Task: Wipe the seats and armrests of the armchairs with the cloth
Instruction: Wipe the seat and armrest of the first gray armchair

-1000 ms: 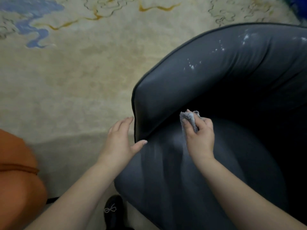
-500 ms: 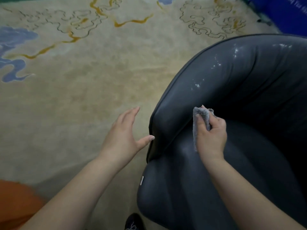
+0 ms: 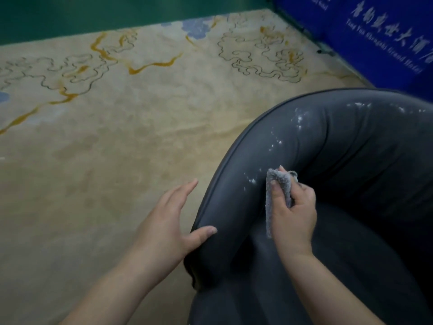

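Note:
A dark grey armchair (image 3: 346, 160) fills the lower right, its curved left armrest (image 3: 236, 207) running up into the back. White specks (image 3: 278, 139) dot the inner face of the armrest and back. My right hand (image 3: 293, 209) is shut on a small grey cloth (image 3: 275, 186), pressed against the inner side of the armrest just above the seat (image 3: 351, 266). My left hand (image 3: 168, 226) rests open on the armrest's front outer edge, thumb lying on the leather and fingers spread over the outside.
A beige carpet (image 3: 117, 137) with yellow and blue cloud patterns spreads left of the chair. A blue panel with white lettering (image 3: 386, 38) stands at the top right, and a green floor strip (image 3: 93, 17) borders the carpet's far edge.
The view has swung up and left, so the chair sits further right and the orange object at lower left is out of view. My right hand with the cloth has moved up along the armrest's inner face.

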A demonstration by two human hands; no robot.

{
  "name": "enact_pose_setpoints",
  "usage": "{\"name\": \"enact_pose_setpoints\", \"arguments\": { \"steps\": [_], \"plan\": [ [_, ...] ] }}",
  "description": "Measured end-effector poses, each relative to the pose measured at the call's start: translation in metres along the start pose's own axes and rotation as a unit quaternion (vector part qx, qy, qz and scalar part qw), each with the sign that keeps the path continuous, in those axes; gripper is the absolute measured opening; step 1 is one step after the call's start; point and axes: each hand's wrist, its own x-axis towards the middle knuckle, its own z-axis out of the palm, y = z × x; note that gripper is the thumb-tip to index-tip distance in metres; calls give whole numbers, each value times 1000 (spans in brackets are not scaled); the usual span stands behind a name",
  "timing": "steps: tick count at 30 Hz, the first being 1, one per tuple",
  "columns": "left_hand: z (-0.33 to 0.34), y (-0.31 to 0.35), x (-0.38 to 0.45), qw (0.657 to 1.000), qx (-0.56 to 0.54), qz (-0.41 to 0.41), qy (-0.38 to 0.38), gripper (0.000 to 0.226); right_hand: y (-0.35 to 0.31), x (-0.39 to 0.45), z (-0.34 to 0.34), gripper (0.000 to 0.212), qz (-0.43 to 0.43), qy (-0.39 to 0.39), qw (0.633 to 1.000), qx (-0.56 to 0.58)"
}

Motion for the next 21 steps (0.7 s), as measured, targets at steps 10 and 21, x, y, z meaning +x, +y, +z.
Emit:
{"name": "enact_pose_setpoints", "arguments": {
  "steps": [10,21],
  "plan": [
    [14,9,51,997,-33,26,-63,102,-6,8,33,33,-19,35,998,44],
    [-2,24,101,978,-11,96,-186,118,-17,-1,58,34,-27,116,992,27]
  ]
}}
